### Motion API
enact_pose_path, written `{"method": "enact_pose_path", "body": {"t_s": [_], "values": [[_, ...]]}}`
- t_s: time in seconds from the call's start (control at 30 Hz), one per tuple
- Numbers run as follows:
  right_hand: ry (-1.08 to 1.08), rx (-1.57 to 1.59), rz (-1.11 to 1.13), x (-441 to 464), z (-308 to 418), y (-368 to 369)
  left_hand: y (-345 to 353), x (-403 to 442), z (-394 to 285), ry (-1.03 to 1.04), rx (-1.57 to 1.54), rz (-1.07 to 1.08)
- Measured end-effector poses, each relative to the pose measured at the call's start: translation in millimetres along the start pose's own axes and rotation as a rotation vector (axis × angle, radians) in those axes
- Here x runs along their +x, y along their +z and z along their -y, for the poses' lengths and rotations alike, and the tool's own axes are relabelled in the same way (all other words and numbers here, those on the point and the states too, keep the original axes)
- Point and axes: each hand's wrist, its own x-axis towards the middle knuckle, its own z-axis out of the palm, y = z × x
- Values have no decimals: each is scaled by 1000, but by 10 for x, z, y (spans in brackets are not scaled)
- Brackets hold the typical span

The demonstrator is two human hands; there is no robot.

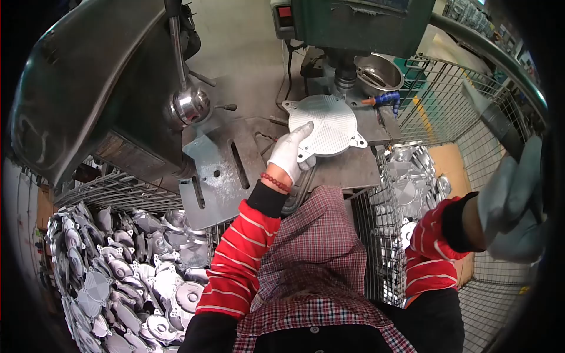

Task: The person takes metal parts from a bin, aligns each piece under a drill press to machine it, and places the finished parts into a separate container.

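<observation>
One metal plate (329, 126) in left grip (289, 154).

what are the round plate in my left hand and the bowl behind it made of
The plate looks like cast metal, probably aluminium: dull silver-grey, with fine ridges and small lugs with holes. The bowl seems to be polished metal, likely stainless steel, judging by its bright reflections.

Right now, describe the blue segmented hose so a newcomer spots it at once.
Find the dark green machine head at top centre, then the round, ribbed silver metal plate below it, held by the white-gloved left hand. The hose is just right of the plate, below the shiny steel bowl. Its blue segments and pointed orange tip stand out against the bare metal.
</observation>
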Motion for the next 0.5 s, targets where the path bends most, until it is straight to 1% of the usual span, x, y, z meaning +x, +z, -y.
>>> {"method": "enact_pose_path", "body": {"t_s": [0.07,0.13,0.2,0.23,0.27,0.33,0.4,0.43,0.47,0.5], "values": [[14,-36,-115,12,-106,-69,-19,-2,22,11,8,-7],[130,-95,-414,-156,-412,-95,-25,-34,-1,15,21,25],[395,-26,-732,-424,-897,-79,-78,-40,21,37,33,98],[547,72,-813,-567,-1149,-74,-100,-39,43,44,50,61],[637,86,-811,-674,-1362,-171,-92,-51,28,44,59,57],[445,134,-1116,-653,-1791,-274,-41,-118,-3,-3,23,20],[475,175,-1152,-701,-2013,-259,-33,-129,-24,7,57,7],[523,125,-973,-848,-2065,-303,-53,-145,-23,21,81,23],[514,188,-930,-898,-1966,-285,-101,-171,9,23,100,33],[516,183,-978,-913,-1797,-272,-119,-234,-20,5,75,120]]}}
